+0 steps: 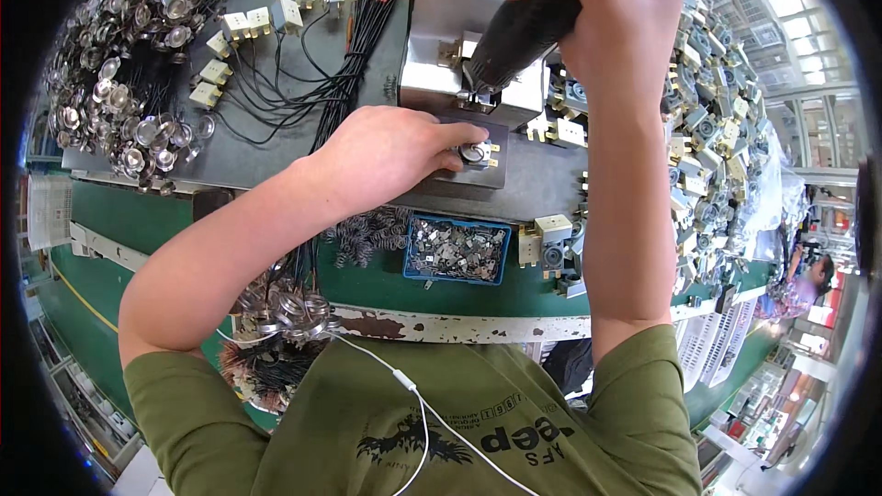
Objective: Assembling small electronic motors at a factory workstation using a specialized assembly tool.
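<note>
My left hand (390, 149) pinches a small white terminal block (478, 152) with brass tabs between index finger and thumb. That block rests on a dark metal plate (503, 142) in front of a shiny metal fixture (436, 73). From above, my right hand (602, 5) is wrapped round a thick black handheld tool (524, 32) that looks like an electric screwdriver. Its narrow end points down at the fixture's front, just beyond my left fingertips. The fixture's housing and the tool partly hide what the tip touches.
Wired white blocks (237, 26) and a bundle of black leads (354, 55) lie left. Metal caps (119, 92) pile up at far left. A blue tray (405, 262) of small metal pieces and loose springs (372, 234) sit nearer me. Many blocks (707, 129) are heaped right.
</note>
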Demonstrator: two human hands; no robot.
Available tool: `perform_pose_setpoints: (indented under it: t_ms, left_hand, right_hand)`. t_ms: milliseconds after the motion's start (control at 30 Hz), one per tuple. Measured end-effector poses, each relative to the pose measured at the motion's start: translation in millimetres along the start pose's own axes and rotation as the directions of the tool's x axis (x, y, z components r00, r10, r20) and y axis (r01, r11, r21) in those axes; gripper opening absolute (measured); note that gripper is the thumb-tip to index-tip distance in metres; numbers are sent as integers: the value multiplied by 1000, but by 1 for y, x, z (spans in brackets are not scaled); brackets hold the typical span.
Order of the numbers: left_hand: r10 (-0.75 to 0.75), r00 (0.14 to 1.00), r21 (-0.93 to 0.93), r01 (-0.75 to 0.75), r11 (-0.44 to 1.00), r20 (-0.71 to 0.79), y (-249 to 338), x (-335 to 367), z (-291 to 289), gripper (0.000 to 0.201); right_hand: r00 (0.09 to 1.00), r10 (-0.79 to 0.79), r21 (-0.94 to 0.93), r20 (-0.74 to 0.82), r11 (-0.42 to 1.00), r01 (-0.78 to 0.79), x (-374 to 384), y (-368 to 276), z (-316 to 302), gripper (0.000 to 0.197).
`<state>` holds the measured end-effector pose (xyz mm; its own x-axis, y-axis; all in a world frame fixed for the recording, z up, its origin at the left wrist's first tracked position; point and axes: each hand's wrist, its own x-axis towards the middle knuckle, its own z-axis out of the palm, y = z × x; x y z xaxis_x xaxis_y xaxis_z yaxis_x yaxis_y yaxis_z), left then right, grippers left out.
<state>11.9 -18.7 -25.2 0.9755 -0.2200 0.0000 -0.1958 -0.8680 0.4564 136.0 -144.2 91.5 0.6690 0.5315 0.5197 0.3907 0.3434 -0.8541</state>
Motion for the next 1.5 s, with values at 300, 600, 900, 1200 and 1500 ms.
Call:
perform_pose_setpoints:
  t_ms: [300,600,900,1200,1500]
  left_hand:
    - [13,1000,22,-14,1000,19,2,0,0,40]
    - [40,999,12,-40,999,-32,-7,0,7,37]
    - [-31,998,56,28,998,48,-2,1,-2,38]
    - [-21,998,40,18,999,55,-2,0,-1,36]
    - [17,1000,41,-16,999,-15,-5,-2,5,35]
  right_hand:
    - [718,-665,367,-208,627,687,6,43,11,59]
    - [919,-120,-249,-377,968,25,-52,-25,14,18]
    - [954,-7,-144,-300,989,-38,-71,-14,7,18]
    - [959,-79,-213,-273,977,20,-74,17,-11,18]
    - [962,23,-283,-272,954,-103,-84,-5,19,16]
